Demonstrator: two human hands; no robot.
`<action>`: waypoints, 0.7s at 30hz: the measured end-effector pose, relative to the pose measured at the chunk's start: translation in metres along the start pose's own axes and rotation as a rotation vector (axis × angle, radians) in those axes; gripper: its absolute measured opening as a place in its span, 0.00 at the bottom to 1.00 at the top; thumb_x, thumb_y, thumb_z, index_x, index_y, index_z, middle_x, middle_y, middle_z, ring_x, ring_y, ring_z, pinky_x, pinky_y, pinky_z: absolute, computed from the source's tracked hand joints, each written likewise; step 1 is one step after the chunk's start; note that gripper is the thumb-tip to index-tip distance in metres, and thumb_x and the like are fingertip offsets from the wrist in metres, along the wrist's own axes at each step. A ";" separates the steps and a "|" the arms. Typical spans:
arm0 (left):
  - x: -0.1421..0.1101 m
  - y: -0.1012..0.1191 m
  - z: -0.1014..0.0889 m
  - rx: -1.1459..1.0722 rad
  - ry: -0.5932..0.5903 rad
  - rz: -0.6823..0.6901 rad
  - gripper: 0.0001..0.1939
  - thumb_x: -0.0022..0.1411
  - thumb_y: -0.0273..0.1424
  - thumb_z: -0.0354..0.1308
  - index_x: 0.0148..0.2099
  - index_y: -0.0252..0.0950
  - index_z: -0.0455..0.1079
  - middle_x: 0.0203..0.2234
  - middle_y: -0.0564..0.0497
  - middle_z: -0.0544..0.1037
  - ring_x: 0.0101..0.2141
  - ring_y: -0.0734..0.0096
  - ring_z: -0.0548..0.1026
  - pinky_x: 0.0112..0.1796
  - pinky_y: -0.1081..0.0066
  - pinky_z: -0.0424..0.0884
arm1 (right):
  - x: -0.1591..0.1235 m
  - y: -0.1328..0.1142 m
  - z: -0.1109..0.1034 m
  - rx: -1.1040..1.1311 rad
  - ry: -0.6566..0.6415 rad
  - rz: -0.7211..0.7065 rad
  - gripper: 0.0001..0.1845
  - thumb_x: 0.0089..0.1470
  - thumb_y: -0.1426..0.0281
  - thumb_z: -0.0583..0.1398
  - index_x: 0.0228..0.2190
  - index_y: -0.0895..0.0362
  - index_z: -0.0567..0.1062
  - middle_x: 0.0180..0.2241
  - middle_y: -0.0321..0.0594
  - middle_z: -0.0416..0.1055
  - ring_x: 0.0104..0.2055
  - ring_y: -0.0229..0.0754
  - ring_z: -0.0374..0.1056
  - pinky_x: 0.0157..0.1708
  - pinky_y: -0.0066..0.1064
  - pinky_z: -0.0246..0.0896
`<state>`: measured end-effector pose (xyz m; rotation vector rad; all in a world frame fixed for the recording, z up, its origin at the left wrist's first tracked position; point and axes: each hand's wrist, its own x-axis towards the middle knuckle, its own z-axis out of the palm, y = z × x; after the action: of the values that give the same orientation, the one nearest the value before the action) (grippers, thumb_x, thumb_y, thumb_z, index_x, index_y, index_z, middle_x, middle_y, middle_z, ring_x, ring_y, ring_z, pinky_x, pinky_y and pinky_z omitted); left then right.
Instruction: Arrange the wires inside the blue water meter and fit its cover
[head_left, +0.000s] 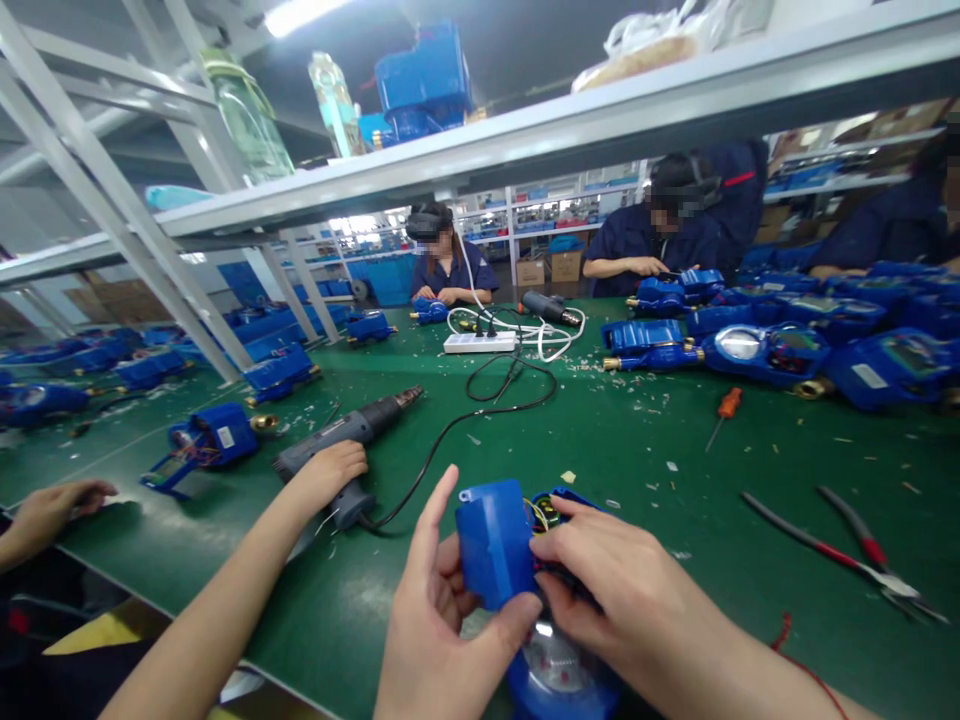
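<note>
My left hand [439, 610] grips a blue plastic cover [491, 540] between thumb and fingers. My right hand [607, 585] closes on the edge of a blue meter housing [562, 690] beside the cover. Coloured wires [544, 513] show in the gap between the two parts. Below my hands, a round glass dial [559, 665] faces upward, partly hidden by my fingers. To the left, another person's hand [330, 475] rests on a grey heat gun [345, 430], whose black cord runs across the green bench mat [645, 480].
Red-handled pliers [840, 550] and an orange screwdriver [724, 415] lie to the right, with several blue meters [765, 350] beyond them. A power strip [480, 342] and second heat gun [551, 308] sit mid-bench. Several co-workers [660, 230] sit opposite, under a metal shelf [525, 150].
</note>
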<state>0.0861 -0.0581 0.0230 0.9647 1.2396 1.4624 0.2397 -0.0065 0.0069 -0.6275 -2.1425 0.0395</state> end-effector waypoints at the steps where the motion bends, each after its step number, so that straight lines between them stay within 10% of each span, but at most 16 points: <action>1: 0.000 0.000 0.000 -0.004 0.003 0.006 0.53 0.41 0.29 0.74 0.67 0.41 0.51 0.37 0.50 0.82 0.33 0.70 0.80 0.34 0.79 0.75 | -0.001 -0.002 0.001 -0.017 0.004 -0.006 0.10 0.57 0.81 0.50 0.30 0.59 0.69 0.24 0.36 0.70 0.25 0.37 0.70 0.48 0.40 0.71; 10: -0.006 -0.001 0.005 -0.006 0.065 0.059 0.45 0.38 0.33 0.76 0.57 0.40 0.58 0.34 0.51 0.81 0.30 0.69 0.79 0.32 0.77 0.75 | -0.005 -0.004 0.006 0.016 0.091 -0.021 0.09 0.55 0.81 0.50 0.30 0.57 0.65 0.24 0.31 0.64 0.24 0.33 0.62 0.57 0.36 0.63; 21: 0.003 -0.031 -0.012 -0.106 0.110 0.133 0.50 0.31 0.34 0.78 0.57 0.45 0.61 0.42 0.52 0.78 0.36 0.62 0.80 0.38 0.70 0.76 | -0.007 0.001 -0.011 0.350 -0.116 0.152 0.08 0.63 0.80 0.54 0.36 0.54 0.66 0.35 0.27 0.72 0.36 0.31 0.69 0.65 0.34 0.44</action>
<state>0.0790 -0.0572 -0.0097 0.9204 1.1818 1.6876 0.2522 -0.0114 0.0084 -0.5890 -2.1235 0.5332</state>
